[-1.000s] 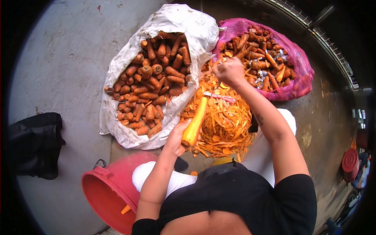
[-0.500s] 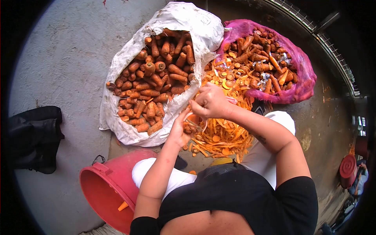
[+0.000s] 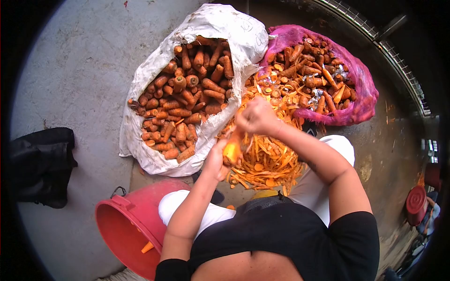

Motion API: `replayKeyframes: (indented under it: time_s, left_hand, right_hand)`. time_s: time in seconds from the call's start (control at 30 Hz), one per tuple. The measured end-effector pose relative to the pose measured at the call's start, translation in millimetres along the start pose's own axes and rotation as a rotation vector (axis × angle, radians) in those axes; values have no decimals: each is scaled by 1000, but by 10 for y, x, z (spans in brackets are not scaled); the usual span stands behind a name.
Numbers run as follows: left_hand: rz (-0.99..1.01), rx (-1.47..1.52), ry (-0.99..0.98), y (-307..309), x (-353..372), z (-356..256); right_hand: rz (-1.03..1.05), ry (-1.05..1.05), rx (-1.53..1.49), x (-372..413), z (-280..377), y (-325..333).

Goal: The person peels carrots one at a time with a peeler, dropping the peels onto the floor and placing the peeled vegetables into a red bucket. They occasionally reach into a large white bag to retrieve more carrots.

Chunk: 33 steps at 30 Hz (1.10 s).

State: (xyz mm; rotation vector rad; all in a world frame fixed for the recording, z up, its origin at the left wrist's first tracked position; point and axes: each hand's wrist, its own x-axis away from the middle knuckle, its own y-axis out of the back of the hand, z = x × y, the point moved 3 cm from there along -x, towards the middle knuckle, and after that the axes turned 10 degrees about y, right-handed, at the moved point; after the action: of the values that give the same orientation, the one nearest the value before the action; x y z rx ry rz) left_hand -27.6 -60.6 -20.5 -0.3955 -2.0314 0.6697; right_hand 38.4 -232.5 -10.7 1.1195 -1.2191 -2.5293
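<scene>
While the carrot point(image 3: 232, 149) is clasped at its 7 o'clock end by the left hand point(image 3: 214, 162), over the peelings point(image 3: 269, 161), its long axis is aimed at 1 o'clock, toward the fist-closed right hand point(image 3: 255, 117).

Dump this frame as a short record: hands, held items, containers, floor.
left hand: grips carrot at its lower end
right hand: clenched at the carrot's upper end; tool too blurred to tell
white sack: open, full of unpeeled carrots
pink mesh sack: open, more carrots inside
peel pile: on floor under the hands
red bucket: lower left, one orange piece inside
black bag: floor, far left
</scene>
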Motion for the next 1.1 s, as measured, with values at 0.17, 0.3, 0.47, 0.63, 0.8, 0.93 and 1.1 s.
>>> replayKeyframes:
  time_s: [0.17, 0.3, 0.47, 0.63, 0.8, 0.93, 1.1]
  left_hand:
    - [76, -48, 116, -16, 145, 39]
    - [39, -9, 90, -25, 118, -61]
    - [-5, 65, 75, 240, -126, -41]
    - [-140, 131, 40, 179, -173, -17]
    - [-157, 188, 85, 257, -229, 58]
    - [-177, 213, 71, 125, -177, 61]
    - [-13, 69, 84, 97, -7, 34]
  right_hand:
    - [130, -409, 477, 118, -815, 233]
    - [-5, -630, 207, 33, -753, 326]
    - [-21, -331, -119, -105, -219, 149]
    - [24, -7, -153, -106, 283, 71]
    - [59, 67, -121, -47, 361, 5]
    - [52, 90, -161, -30, 332, -8]
    - [-3, -53, -35, 12, -56, -42]
